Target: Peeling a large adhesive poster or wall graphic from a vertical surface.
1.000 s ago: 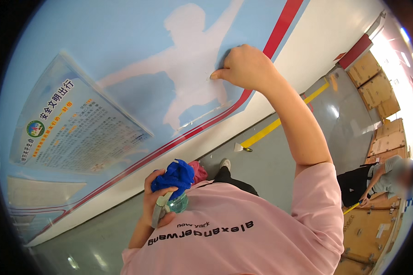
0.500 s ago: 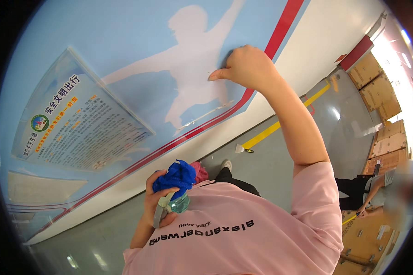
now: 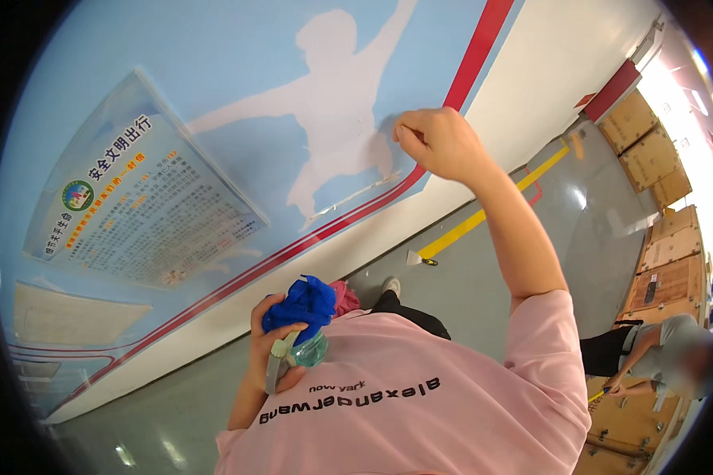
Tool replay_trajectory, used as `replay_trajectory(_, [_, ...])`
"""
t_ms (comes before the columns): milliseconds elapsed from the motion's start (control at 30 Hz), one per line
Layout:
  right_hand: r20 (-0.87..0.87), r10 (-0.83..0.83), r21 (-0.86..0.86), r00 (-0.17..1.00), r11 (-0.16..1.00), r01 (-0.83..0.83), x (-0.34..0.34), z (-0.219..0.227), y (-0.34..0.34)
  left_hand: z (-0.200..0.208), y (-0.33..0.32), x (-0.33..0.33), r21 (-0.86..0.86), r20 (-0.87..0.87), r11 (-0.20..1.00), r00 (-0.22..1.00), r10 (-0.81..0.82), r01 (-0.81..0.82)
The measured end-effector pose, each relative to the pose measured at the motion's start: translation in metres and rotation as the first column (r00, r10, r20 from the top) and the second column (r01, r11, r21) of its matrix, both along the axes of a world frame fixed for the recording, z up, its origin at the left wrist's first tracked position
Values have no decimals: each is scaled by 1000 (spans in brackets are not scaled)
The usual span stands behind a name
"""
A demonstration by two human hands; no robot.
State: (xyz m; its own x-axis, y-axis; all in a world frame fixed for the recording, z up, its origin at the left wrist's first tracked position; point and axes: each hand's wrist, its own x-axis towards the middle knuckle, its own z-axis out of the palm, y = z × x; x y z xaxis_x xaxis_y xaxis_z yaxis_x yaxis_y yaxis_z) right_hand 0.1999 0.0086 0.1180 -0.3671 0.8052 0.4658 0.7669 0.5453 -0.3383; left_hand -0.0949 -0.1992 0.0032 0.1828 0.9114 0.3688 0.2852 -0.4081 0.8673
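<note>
While your left hand (image 3: 264, 344) clasps cloth (image 3: 303, 305) and bottle (image 3: 312, 351) inside its fingers, your right hand (image 3: 438, 139), contents unclear, curls near the wall (image 3: 238, 47).

Pale pink above, black below

The person wears a loose, pale pink T-shirt (image 3: 444, 368) with short, wide sleeves (image 3: 543, 336). Black lettering (image 3: 348, 402) runs across its front — one bold line and a smaller, thinner one (upside down from this viewpoint). Below come black trousers (image 3: 420, 319) — and a whitish shoe (image 3: 391, 286). The hands (image 3: 442, 144) and forearms (image 3: 523, 237) are bare.
</note>
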Motion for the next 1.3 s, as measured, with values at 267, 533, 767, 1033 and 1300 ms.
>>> replay_trajectory(267, [-358,-390,-240,848,916,321,-22,-6,3,2,1,-7,-15,-38,997,997,-70,69])
replay_trajectory(533, [-594,-468,-598,654,801,30,-38,-59,6,6,6,-2,-57,-17,997,999,-49,48])
replay_trajectory(767, [-762,-457,-618,459,727,-301,-32,-47,3,-2,11,-6,-35,-24,996,996,-86,85])
replay_trajectory(1033, [-834,-424,-549,352,693,-467,-41,-60,5,6,11,-3,-83,-5,993,996,-84,83])
replay_trajectory(1300, [-834,-431,-551,346,605,-576,-32,-58,10,1,11,-4,-69,15,993,996,-90,91])
